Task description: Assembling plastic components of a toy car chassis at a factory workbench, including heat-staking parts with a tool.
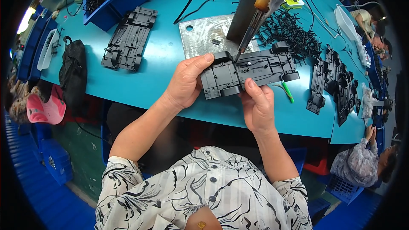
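Note:
Between my two hands is a black plastic toy car chassis, held above the front part of the table. My left hand grips its left end, thumb on top near a wheel arch. My right hand holds the near edge, thumb pressed on the top face and fingers underneath. A mounted soldering iron with a cloth-wrapped upper part points down; its tip meets or nearly meets the chassis near the far left wheel arch. Behind the chassis lies a scuffed metal plate with a dark upright post.
Another chassis lies at left, and several more are stacked at right. Small black parts are heaped behind. A green-handled tool lies by my right hand. A blue bin stands at back left. Other people sit at right.

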Available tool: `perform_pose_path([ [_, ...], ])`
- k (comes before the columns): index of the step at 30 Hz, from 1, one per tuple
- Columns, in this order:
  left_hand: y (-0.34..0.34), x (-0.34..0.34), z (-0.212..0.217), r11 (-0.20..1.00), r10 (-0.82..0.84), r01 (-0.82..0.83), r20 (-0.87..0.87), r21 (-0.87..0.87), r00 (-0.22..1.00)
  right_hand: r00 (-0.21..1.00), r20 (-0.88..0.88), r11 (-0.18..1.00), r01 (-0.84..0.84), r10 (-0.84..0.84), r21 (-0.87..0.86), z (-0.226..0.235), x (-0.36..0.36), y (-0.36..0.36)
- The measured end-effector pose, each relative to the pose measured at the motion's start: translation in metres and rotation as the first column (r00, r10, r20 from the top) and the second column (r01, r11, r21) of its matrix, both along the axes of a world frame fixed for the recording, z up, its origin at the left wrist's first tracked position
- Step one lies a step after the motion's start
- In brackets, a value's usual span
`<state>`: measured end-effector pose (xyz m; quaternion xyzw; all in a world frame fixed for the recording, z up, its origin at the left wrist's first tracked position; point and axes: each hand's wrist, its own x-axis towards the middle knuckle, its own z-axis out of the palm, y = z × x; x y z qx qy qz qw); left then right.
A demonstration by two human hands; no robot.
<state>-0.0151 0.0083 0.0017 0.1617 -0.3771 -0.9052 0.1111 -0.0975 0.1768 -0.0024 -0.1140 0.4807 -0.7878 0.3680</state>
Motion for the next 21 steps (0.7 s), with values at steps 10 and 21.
perform_pose_path([
  [10,-0.005,-0.001,0.000,0.999,0.023,-0.023,0.007,0.024,1.000,0.998,0.040,0.998,0.047,-0.046,-0.038,-0.002,0.004,-0.007],
  [21,-0.012,-0.004,0.006,0.999,0.052,-0.052,0.012,-0.015,0.999,0.998,0.017,0.996,0.054,-0.053,-0.076,0.007,0.004,-0.019],
])
